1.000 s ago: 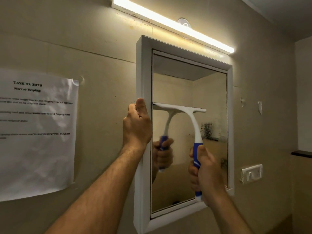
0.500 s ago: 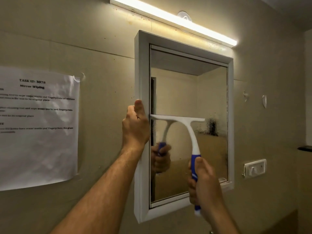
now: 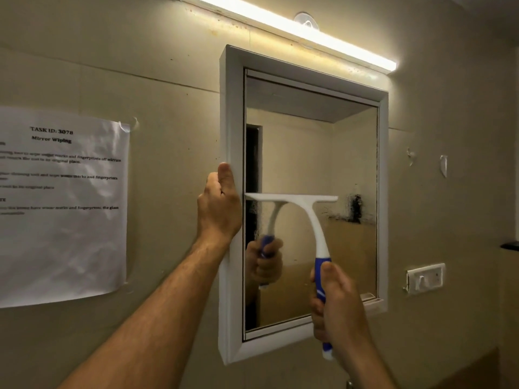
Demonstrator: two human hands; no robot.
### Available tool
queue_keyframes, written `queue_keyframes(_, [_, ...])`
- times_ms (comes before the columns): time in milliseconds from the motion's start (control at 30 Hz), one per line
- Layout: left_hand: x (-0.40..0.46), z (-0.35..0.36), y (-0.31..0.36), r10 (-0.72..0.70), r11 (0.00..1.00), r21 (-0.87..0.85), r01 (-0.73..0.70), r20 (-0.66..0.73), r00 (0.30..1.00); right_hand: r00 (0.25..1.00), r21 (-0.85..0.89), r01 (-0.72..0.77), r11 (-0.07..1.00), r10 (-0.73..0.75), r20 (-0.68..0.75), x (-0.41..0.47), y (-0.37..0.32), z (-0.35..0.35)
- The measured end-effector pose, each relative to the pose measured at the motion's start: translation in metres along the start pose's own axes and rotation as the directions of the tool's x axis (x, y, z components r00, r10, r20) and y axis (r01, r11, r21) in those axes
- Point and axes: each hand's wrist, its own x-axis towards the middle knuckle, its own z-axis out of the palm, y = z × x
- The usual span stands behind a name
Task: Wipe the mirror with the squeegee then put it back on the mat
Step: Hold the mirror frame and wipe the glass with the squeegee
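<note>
Only readable stuff you've got here is on the paper sheet (image 3: 60,203) taped to the wall left of the mirror — the heading says "TASK ID: 3078" with "Mirror Wiping" under it. In the smaller lines below you can pick out "fingerprints off mirror" and "original place" — the rest is too blurry.

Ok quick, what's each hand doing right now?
Left hand: closed on the mirror frame, left edge.
Right hand: closed around the squeegee handle, blade on the glass.
</note>
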Motion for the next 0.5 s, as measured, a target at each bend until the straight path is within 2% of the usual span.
queue_keyframes(200, [-0.001,0.006,-0.009,-0.162,0.987,-0.03,0.16,-0.067,0.985,0.991,-0.033,0.118,0.992,-0.12,-0.057,0.025,-0.023,0.004])
queue_keyframes(333, [0.002,0.005,-0.012,-0.132,0.991,0.007,0.133,-0.091,0.987,0.986,-0.026,0.156,0.987,-0.157,-0.045,0.032,-0.026,0.005])
queue_keyframes(500, [0.0,0.004,-0.012,-0.088,0.996,0.005,0.089,-0.09,0.992,0.995,-0.016,0.099,0.995,-0.099,-0.005,0.009,0.009,0.002])
